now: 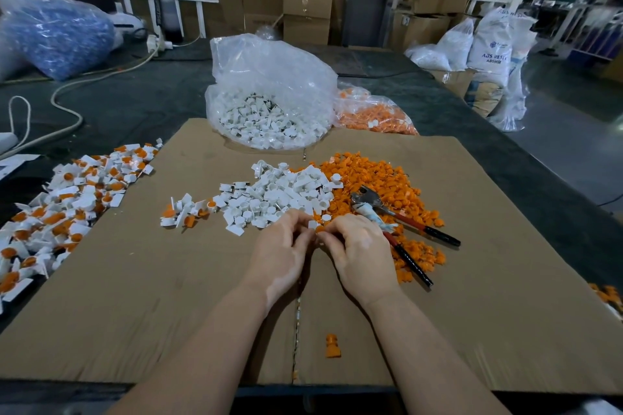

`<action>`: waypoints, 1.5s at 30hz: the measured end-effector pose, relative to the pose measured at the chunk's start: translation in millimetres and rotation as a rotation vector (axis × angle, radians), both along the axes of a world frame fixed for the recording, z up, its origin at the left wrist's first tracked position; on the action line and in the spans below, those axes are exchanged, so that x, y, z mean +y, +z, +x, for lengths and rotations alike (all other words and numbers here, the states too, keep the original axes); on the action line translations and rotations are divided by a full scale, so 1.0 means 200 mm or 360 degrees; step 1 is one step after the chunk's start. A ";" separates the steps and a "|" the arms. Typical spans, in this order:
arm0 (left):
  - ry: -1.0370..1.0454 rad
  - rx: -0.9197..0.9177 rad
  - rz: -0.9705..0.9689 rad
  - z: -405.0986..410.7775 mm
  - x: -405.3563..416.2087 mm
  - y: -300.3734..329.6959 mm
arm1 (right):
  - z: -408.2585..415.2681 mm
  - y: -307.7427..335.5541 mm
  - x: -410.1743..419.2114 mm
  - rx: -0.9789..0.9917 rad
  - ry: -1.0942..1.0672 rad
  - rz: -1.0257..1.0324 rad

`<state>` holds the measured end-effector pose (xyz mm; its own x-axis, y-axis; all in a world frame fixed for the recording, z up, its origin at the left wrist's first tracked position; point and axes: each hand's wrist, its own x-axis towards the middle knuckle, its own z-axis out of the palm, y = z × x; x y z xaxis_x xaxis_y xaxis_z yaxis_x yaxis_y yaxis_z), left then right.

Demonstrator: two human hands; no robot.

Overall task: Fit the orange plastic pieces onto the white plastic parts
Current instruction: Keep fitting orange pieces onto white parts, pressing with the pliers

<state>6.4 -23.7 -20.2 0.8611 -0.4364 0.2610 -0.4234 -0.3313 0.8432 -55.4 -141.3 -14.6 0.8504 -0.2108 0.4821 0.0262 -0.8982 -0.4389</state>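
Head view. Both hands meet at the near edge of the loose piles, fingertips together. The left hand (281,251) has its grip pinched on a small white part (312,224), which shows just above its fingertips. The right hand (359,246) has its fingers curled in toward the same spot, with a bit of orange (319,229) showing between the two hands; it seems to be pinching an orange piece, though the piece is mostly hidden. The two parts lie fingertip to fingertip, touching or nearly so, the white one on the left and the orange on the right. Their long axes are too small to read. By my judgement the coming move is a short press together across that gap, and neither hand is nearer than the other.

Stock lies just beyond the hands: the white pile (276,195) ahead of the left hand, the orange pile (377,178) ahead and right of the right hand. Pliers (397,216) rest on the orange pile, handles toward the right forearm. Finished pieces (67,205) are heaped far left.

Everything sits on flat cardboard (151,296) over a dark table (135,94). One stray orange piece (332,345) lies near, between the forearms. Behind stand a bag of white parts (269,94) and a bag of orange ones (374,111).
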 end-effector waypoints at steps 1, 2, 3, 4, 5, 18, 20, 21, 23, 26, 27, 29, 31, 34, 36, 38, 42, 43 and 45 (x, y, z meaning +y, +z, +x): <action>0.0003 -0.0003 0.0007 0.00 0.00 0.00 | 0.00 0.00 0.00 -0.0002 0.0000 0.0001; 0.0005 -0.0008 0.0011 0.00 0.00 0.00 | 0.00 0.00 0.00 -0.0004 0.0000 0.0003; 0.0006 -0.0011 0.0013 0.01 0.00 -0.01 | 0.00 0.00 0.00 -0.0006 0.0000 0.0003; 0.0006 -0.0012 0.0015 0.01 0.00 -0.01 | 0.00 0.00 0.00 -0.0005 0.0000 0.0003; 0.0005 -0.0011 0.0017 0.01 0.00 -0.01 | 0.00 0.00 0.00 -0.0003 -0.0001 0.0003; 0.0008 0.0021 0.0004 0.01 0.00 -0.01 | -0.01 0.01 0.00 -0.0010 0.0010 0.0002; 0.0010 0.0029 0.0005 0.01 0.00 -0.01 | -0.01 0.01 0.00 -0.0027 0.0010 0.0006; 0.0012 0.0035 0.0003 0.01 0.00 -0.01 | -0.01 0.01 0.01 -0.0034 0.0010 0.0007; 0.0018 0.0039 -0.0011 0.01 0.00 -0.02 | -0.01 0.01 0.01 -0.0043 0.0012 0.0007; 0.0025 0.0024 -0.0001 0.01 0.00 -0.02 | -0.01 0.01 0.01 -0.0033 0.0015 0.0011; 0.0024 0.0021 0.0000 0.01 0.00 -0.02 | -0.01 0.01 0.00 -0.0031 0.0016 0.0011; 0.0014 0.0017 -0.0009 0.02 0.00 -0.02 | -0.01 0.01 0.00 -0.0032 0.0016 0.0011; 0.0012 0.0005 -0.0004 0.01 0.00 -0.02 | -0.01 0.01 0.00 -0.0029 0.0012 0.0006; 0.0008 0.0015 -0.0019 0.02 0.00 -0.02 | -0.01 0.01 0.00 -0.0025 0.0011 0.0003; -0.0010 0.0032 -0.0010 0.02 0.00 -0.02 | 0.00 0.01 0.00 -0.0016 0.0013 0.0000; -0.0019 0.0038 -0.0021 0.01 0.00 -0.01 | 0.00 0.00 0.00 -0.0013 0.0009 0.0006; -0.0010 0.0037 -0.0031 0.00 0.00 -0.01 | 0.00 0.00 0.00 -0.0030 0.0004 0.0026; -0.0008 0.0033 -0.0031 0.00 0.00 -0.01 | 0.00 0.00 0.00 -0.0029 0.0005 0.0023; -0.0009 0.0033 -0.0041 0.00 0.00 -0.01 | 0.00 0.00 0.00 -0.0025 0.0009 0.0019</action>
